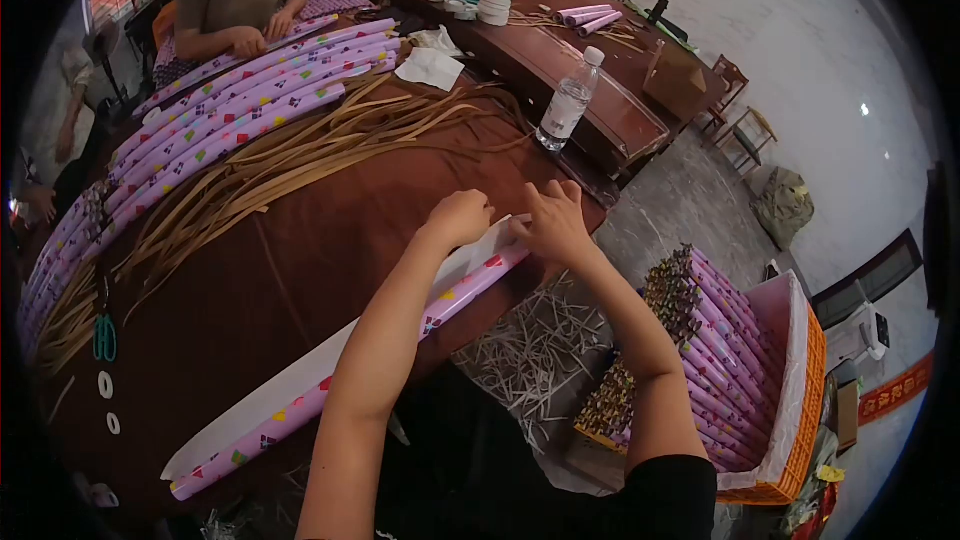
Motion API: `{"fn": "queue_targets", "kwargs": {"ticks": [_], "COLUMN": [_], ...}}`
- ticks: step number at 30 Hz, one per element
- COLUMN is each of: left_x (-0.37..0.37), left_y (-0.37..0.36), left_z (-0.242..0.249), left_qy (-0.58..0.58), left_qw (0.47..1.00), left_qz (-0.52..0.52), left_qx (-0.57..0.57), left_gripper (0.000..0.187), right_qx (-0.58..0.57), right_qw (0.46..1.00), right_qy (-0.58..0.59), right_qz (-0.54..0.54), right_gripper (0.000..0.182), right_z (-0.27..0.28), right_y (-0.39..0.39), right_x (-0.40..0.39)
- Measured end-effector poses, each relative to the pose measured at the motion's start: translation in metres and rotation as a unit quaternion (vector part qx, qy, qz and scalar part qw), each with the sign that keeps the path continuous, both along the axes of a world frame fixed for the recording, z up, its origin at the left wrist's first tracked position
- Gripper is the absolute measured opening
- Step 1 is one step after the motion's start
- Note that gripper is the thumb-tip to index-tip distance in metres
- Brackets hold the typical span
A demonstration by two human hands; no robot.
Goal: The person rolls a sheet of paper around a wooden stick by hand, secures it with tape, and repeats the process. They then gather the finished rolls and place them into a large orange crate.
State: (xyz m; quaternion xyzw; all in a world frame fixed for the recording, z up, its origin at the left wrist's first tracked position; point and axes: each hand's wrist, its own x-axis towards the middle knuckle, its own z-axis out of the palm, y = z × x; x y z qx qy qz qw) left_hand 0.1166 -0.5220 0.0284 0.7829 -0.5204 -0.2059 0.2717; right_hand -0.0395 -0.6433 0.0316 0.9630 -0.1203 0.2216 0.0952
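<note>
A roll of purple patterned wrapping paper (290, 418), its white inner side partly turned up, lies slantwise along the front of the brown table (290, 270). At the roll's far right end, my right hand (555, 225) pinches the paper's edge, thumb and fingers bent over it. Just left of that, my left hand (460, 218) is closed with curled fingers above the white side. What those fingers hold, if anything, is hidden. Teal scissors (104, 337) and two white tape rolls (106, 385) (113, 424) lie at the table's left.
Several finished purple rolls (230, 125) and brown strips (330, 140) cover the far side. A water bottle (571, 100) stands near the right corner. An orange crate (800, 420) of rolls and paper shreds (530, 350) are on the floor. A co-worker (240, 0) sits opposite.
</note>
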Motion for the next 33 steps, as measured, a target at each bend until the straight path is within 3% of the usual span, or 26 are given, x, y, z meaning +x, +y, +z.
{"fn": "queue_targets", "kwargs": {"ticks": [2, 4, 6, 8, 10, 17, 22, 29, 33], "left_x": [0.002, 0.003, 0.0, -0.004, -0.008, -0.014, -0.027, -0.029, -0.022], "left_y": [0.0, -0.004, -0.002, -0.002, -0.005, -0.015, -0.018, -0.019, -0.023], "left_z": [-0.006, -0.005, -0.004, -0.008, -0.019, -0.023, -0.023, -0.023, -0.038], "left_qy": [0.047, 0.215, 0.239, 0.26, 0.325, 0.275, 0.103, 0.098, 0.151], "left_qw": [0.998, 0.976, 0.969, 0.962, 0.941, 0.957, 0.985, 0.986, 0.974], "left_qz": [-0.017, -0.033, -0.05, -0.068, -0.006, -0.011, 0.055, 0.05, 0.018], "left_qx": [-0.032, -0.02, -0.029, -0.038, -0.091, -0.096, -0.124, -0.126, -0.167], "left_gripper": [0.033, 0.036, 0.034, 0.032, 0.029, 0.033, 0.025, 0.024, 0.025], "right_qx": [0.091, 0.134, 0.175, 0.138, 0.1, 0.081, 0.061, 0.073, 0.064], "right_qw": [0.995, 0.99, 0.984, 0.99, 0.994, 0.995, 0.996, 0.996, 0.997], "right_qy": [0.033, 0.041, 0.009, -0.01, -0.03, -0.061, -0.058, -0.045, -0.048], "right_qz": [-0.007, -0.01, 0.038, 0.035, 0.031, -0.021, -0.024, -0.029, -0.018], "right_gripper": [0.051, 0.047, 0.044, 0.044, 0.043, 0.044, 0.043, 0.04, 0.033], "right_z": [0.0, 0.005, 0.005, 0.005, 0.003, -0.006, -0.009, -0.007, -0.007], "right_y": [-0.011, -0.014, -0.016, -0.015, -0.016, -0.027, -0.032, -0.032, -0.032], "right_x": [-0.008, -0.016, -0.022, -0.024, -0.026, -0.019, -0.016, -0.012, -0.012]}}
